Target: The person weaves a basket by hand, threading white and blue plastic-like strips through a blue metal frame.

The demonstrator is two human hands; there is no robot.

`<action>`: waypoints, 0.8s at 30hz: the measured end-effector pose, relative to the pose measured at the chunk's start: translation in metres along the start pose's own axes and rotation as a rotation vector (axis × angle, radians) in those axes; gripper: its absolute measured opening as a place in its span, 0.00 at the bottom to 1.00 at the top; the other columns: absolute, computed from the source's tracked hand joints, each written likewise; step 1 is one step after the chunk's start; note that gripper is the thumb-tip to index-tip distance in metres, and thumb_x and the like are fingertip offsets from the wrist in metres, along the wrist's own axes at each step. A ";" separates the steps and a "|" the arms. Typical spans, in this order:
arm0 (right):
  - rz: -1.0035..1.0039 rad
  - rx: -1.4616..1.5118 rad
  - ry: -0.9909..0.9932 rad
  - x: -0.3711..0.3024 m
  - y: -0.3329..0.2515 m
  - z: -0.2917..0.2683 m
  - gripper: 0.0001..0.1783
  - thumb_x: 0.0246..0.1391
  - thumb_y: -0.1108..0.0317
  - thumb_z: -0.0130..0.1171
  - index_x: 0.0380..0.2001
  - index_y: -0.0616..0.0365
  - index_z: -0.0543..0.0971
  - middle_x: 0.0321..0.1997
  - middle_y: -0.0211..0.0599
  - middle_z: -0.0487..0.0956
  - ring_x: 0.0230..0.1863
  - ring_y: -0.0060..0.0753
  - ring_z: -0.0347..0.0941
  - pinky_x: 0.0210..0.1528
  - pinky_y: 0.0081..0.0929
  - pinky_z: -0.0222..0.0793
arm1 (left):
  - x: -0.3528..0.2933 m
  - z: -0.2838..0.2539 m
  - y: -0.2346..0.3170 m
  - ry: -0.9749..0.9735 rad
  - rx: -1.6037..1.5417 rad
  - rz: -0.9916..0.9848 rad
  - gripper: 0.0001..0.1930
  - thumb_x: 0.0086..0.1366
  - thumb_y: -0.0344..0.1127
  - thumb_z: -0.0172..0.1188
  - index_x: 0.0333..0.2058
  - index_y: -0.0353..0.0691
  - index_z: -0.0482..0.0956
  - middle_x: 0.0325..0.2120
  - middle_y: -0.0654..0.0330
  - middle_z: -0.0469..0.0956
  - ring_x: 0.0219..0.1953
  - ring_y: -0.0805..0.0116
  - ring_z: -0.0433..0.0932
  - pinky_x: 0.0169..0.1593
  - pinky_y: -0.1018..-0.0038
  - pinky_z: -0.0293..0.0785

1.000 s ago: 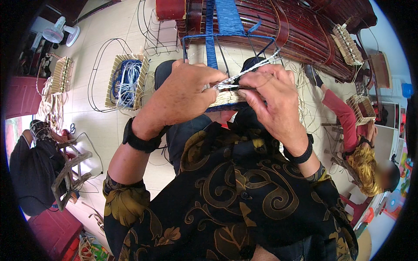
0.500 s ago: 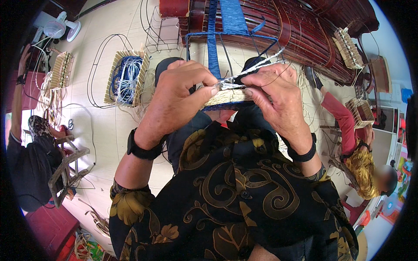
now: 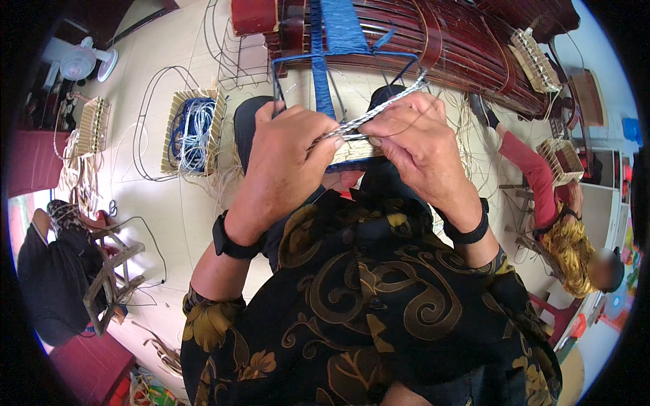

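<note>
Tiled floor (image 3: 166, 230), pale; slatted dark-red furniture (image 3: 467, 54) beyond. Blue-trimmed basket frame (image 3: 345, 53) is at the person's knees (image 3: 252, 125). Right hand (image 3: 420, 132): thumb and fingers bent at the top edge of the cream weave (image 3: 353, 153); whether they grip it, I cannot tell. Left hand (image 3: 292, 139): thumb and forefinger pinching the two-tone twisted cord (image 3: 399, 98), which crosses the right fingers. Judged risk: slack in the left pinch could loosen the twist; a lopsided pull could skew the frame.
</note>
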State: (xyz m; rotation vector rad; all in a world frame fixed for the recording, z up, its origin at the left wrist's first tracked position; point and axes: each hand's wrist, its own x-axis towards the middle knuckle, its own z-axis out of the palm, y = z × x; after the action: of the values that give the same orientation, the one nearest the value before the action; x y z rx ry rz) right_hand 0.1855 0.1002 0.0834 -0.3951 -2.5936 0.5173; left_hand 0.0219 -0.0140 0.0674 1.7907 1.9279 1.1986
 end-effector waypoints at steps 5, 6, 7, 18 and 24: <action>0.122 0.231 0.217 -0.017 0.021 -0.018 0.07 0.44 0.74 0.58 0.30 0.59 0.78 0.30 0.35 0.77 0.37 0.34 0.72 0.41 0.28 0.67 | -0.005 0.001 -0.002 -0.029 -0.013 -0.032 0.02 0.51 0.28 0.54 0.26 0.37 0.73 0.20 0.58 0.71 0.28 0.61 0.68 0.42 0.67 0.58; 0.185 0.231 0.222 -0.023 0.024 -0.023 0.06 0.44 0.74 0.58 0.30 0.59 0.78 0.30 0.35 0.77 0.37 0.33 0.72 0.42 0.28 0.67 | -0.006 0.002 -0.002 -0.001 0.003 -0.021 0.03 0.49 0.26 0.55 0.25 0.36 0.72 0.19 0.58 0.70 0.27 0.62 0.66 0.37 0.71 0.61; 0.223 0.190 0.193 -0.029 0.028 -0.026 0.06 0.44 0.72 0.59 0.29 0.59 0.77 0.30 0.37 0.77 0.37 0.35 0.72 0.41 0.28 0.66 | -0.006 -0.001 0.002 -0.041 0.033 -0.050 0.03 0.50 0.25 0.55 0.26 0.35 0.72 0.21 0.57 0.70 0.27 0.62 0.67 0.37 0.71 0.61; 0.221 -0.010 0.074 -0.031 0.017 -0.002 0.08 0.43 0.67 0.61 0.30 0.54 0.79 0.25 0.32 0.71 0.32 0.34 0.65 0.36 0.27 0.61 | -0.009 -0.009 -0.006 -0.018 -0.117 -0.144 0.03 0.54 0.29 0.55 0.28 0.38 0.71 0.21 0.59 0.70 0.26 0.62 0.66 0.49 0.67 0.55; 0.413 0.408 0.112 -0.031 0.023 0.007 0.05 0.43 0.70 0.61 0.26 0.56 0.80 0.24 0.32 0.69 0.30 0.28 0.64 0.33 0.23 0.61 | -0.010 -0.010 -0.007 -0.027 -0.122 -0.198 0.04 0.53 0.30 0.57 0.28 0.39 0.72 0.22 0.61 0.72 0.26 0.65 0.68 0.54 0.65 0.52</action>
State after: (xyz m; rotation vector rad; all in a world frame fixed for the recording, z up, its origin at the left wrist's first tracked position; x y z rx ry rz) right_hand 0.2127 0.1072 0.0566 -0.7930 -2.2236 1.1052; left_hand 0.0125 -0.0265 0.0651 1.5087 1.9203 1.1895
